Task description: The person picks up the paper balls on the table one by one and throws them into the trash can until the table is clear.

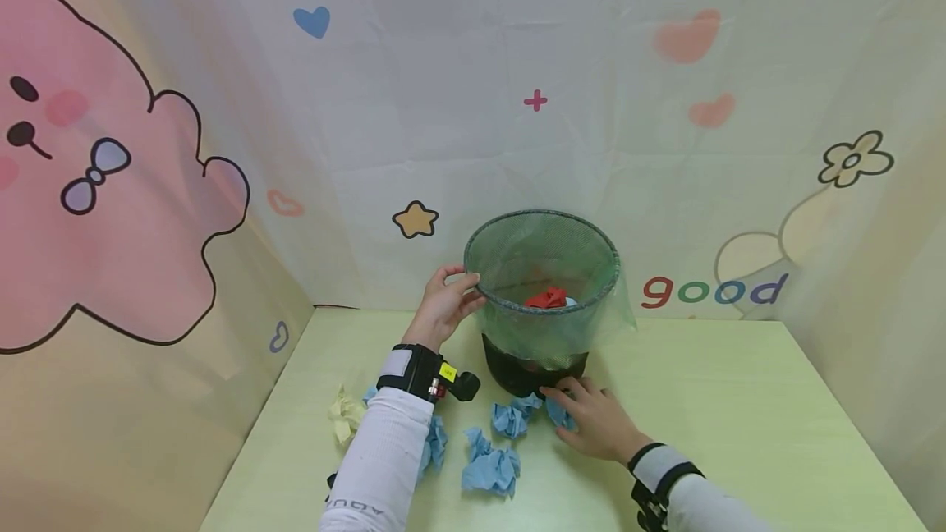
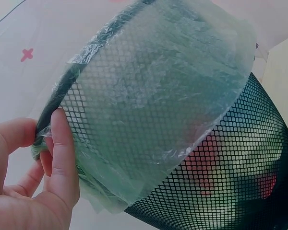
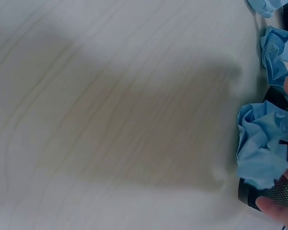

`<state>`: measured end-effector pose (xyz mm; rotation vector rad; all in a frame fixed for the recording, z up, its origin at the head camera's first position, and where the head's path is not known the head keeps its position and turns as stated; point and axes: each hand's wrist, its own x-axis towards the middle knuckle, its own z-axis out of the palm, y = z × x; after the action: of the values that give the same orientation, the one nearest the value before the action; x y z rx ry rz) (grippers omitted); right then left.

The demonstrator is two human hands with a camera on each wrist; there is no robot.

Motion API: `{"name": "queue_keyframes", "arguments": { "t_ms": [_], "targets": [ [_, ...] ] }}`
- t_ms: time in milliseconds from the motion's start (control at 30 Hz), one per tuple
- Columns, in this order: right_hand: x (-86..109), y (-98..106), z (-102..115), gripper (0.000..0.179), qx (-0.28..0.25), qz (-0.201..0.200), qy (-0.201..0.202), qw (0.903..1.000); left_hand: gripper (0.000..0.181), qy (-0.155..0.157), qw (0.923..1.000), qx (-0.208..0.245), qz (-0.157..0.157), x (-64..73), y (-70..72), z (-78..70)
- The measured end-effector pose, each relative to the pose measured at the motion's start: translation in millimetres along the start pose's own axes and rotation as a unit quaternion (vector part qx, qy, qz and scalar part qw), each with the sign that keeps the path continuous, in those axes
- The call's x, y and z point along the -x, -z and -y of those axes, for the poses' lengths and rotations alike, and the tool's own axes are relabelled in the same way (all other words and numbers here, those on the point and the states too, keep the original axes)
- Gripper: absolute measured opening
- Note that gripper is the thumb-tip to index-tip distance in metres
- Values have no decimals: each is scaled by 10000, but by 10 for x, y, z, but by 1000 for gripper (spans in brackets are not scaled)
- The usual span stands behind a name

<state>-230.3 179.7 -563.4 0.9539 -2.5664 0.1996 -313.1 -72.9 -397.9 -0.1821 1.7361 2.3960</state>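
A black mesh wastebasket (image 1: 517, 372) with a thin green bag liner (image 2: 158, 96) folded over its rim stands near the back of the table. My left hand (image 1: 446, 302) pinches the lined rim on the left side, fingers and thumb to either side of it. Beside the basket's foot, my right hand (image 1: 599, 421) has its fingers curled round a crumpled blue paper (image 3: 264, 143); part of this hand lies outside the right wrist view. Red crumpled paper (image 1: 547, 298) shows inside the basket, with something pale next to it.
More crumpled blue papers (image 1: 491, 466) lie on the table (image 1: 709, 401) in front of the basket, some partly behind my left forearm. Left of that arm is a crumpled yellow paper (image 1: 345, 415). A printed curtain (image 1: 443, 105) hangs behind the table.
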Motion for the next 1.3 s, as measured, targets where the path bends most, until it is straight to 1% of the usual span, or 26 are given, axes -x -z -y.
{"name": "queue_keyframes", "arguments": {
  "t_ms": [167, 300, 500, 700, 967, 1133, 1300],
  "targets": [
    [28, -60, 16, 54, -65, 414, -267, 9988, 41, 9, 10000, 8, -4, 4, 3, -3],
    [70, -100, 17, 51, -245, 576, -400, 9972, 42, -14, 10000, -4, 3, 8, 3, -7],
    [116, -123, -3, 50, -243, 676, -508, 9961, 41, -28, 10000, 36, 5, 7, 2, 0],
    [145, -134, -19, 43, -216, 686, -540, 9959, 41, -59, 10000, 33, 27, 16, 6, 5],
    [169, -140, -15, 35, -365, 1031, -709, 9915, 43, -18, 10000, -28, 46, 14, 7, 13],
    [183, -170, -28, 29, -320, 1004, -679, 9921, 42, -38, 10000, -27, 34, 9, 9, 14],
    [188, -193, -48, 27, -377, 964, -619, 9927, 41, -51, 10000, -13, 15, 7, 7, 11]
  ]
}}
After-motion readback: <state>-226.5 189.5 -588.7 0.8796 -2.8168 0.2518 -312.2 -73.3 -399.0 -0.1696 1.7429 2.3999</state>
